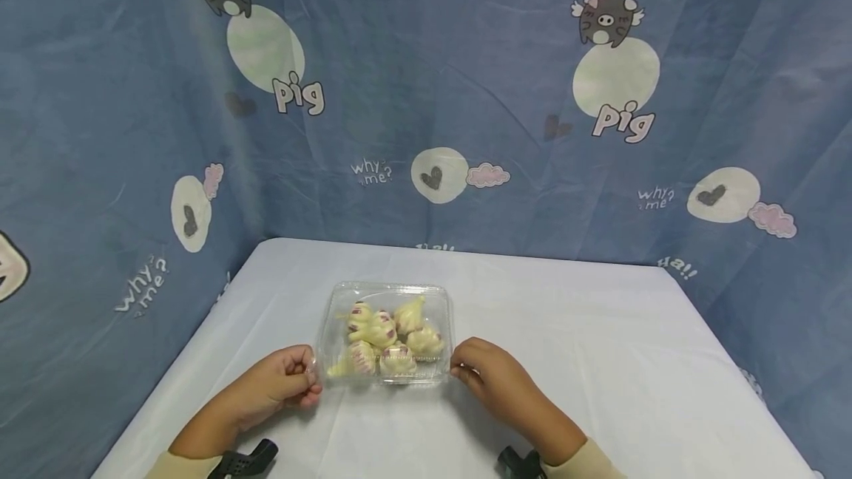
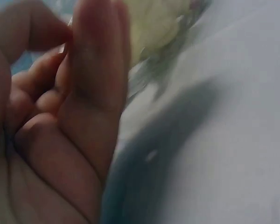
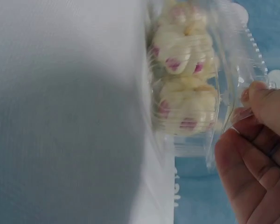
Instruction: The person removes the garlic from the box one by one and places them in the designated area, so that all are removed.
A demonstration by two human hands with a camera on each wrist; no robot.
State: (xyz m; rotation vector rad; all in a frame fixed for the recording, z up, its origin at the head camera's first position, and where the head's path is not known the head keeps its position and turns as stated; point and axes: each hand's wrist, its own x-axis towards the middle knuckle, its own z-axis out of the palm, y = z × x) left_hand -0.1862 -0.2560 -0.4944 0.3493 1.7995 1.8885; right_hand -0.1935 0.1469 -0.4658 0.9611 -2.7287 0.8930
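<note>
A clear plastic clamshell box [image 1: 435,301] holds several cream bulbs with purple marks, which look like garlic [image 1: 382,330]. At the box's left edge, the left hand [image 1: 282,383] pinches the clear plastic between thumb and fingers. The right hand [image 1: 495,379] grips the right edge near the front corner. In the right wrist view, thumb and fingertips pinch the ridged plastic rim [image 3: 254,46], with the garlic bulbs [image 3: 186,107] showing through the wall. The left wrist view shows the curled fingers [image 2: 95,60] close up, covering much of the box.
The box is over a table with a white cloth [image 1: 572,331]. Blue curtains [image 1: 399,35] with printed pigs and words stand behind the table and along its sides. A dark wrist device [image 1: 246,458] sits on the left wrist, another [image 1: 521,463] on the right.
</note>
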